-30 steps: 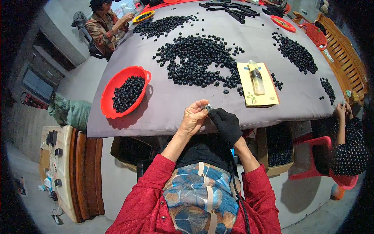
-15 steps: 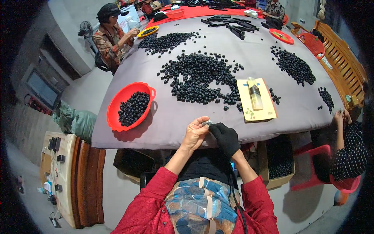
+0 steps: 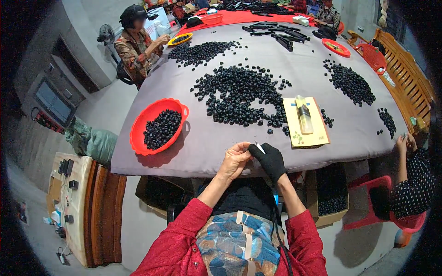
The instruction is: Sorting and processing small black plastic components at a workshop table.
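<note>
Now jutting up from the right hand [image 3: 269,163] in its black knitted glove, in place of the smaller pale patch visible half a second ago: a slim white pointed tool [image 3: 260,147]; apparently clamped by the gloved fingers; just beside at left, the bare left hand [image 3: 234,162], curled, cannot tell on what; probably a change of grip mid-handwork; beyond the grip, small black beads [image 3: 246,87] in a loose pile.
</note>
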A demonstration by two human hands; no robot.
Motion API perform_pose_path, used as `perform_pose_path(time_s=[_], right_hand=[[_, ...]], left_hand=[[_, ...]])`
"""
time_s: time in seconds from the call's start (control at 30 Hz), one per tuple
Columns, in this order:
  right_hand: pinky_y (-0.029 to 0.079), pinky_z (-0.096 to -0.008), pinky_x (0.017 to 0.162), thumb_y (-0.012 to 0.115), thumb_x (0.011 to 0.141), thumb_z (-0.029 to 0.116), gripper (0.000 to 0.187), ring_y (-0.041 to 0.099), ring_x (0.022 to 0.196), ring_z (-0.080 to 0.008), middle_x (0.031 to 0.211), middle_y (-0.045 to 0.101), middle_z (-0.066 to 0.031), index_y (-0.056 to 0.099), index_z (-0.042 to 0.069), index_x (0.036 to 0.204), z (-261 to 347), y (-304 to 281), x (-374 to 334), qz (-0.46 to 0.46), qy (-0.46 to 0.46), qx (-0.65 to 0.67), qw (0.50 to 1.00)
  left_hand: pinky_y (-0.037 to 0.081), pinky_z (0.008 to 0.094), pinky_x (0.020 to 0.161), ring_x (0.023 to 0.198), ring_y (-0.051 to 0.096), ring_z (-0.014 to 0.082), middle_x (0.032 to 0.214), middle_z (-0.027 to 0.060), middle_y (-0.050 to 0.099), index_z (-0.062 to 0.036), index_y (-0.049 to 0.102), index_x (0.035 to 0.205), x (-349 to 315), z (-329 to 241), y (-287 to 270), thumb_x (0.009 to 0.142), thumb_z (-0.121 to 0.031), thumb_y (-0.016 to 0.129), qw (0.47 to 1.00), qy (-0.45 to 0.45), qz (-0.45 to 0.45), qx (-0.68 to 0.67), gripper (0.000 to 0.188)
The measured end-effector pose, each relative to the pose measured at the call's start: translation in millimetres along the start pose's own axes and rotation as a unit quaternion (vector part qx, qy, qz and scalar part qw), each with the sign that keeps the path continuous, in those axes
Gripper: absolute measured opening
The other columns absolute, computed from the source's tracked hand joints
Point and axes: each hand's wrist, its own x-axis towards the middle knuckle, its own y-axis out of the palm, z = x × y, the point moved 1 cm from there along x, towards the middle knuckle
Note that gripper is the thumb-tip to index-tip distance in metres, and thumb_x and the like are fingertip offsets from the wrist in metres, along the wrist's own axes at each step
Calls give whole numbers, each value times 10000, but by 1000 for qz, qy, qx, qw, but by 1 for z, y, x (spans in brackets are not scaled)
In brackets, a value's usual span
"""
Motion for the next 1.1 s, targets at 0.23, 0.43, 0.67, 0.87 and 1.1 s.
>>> perform_pose_path(time_s=[0.23,0.43,0.67,0.87,1.1], right_hand=[[455,-351,515,553,790,146,187,576,649,-263,750,564,-89,586,132,973,-20,0,-1,-13,-217,-90,972],[453,-352,514,549,799,161,170,576,651,-259,748,563,-87,586,132,963,-21,1,-1,-47,-326,-207,921],[464,-356,556,513,834,204,157,584,677,-257,814,582,-94,589,119,942,-14,0,-5,-12,-176,-94,980],[467,-369,556,537,798,196,165,584,691,-267,805,570,-105,589,118,934,-8,-3,-9,-24,-217,-131,967],[447,-319,598,561,793,213,196,593,699,-247,781,604,-122,597,44,885,-11,0,-12,-28,-151,-75,985]], left_hand=[[493,239,692,767,578,125,901,63,607,-13,568,965,1,1,-8,781,2,594,1000,-24,4,-4,186],[496,242,683,731,581,132,885,68,608,-19,570,961,0,-1,-8,776,8,597,999,-37,9,-6,189],[497,244,666,697,583,138,854,58,605,-19,575,954,0,-1,-11,771,5,606,999,-38,-5,-3,187],[501,246,658,689,587,143,847,57,607,-23,579,956,0,0,-10,772,5,604,999,-40,-5,-14,188],[507,242,641,682,593,145,834,57,605,-22,578,961,-2,-2,-9,775,12,598,999,-37,-8,-18,191]])
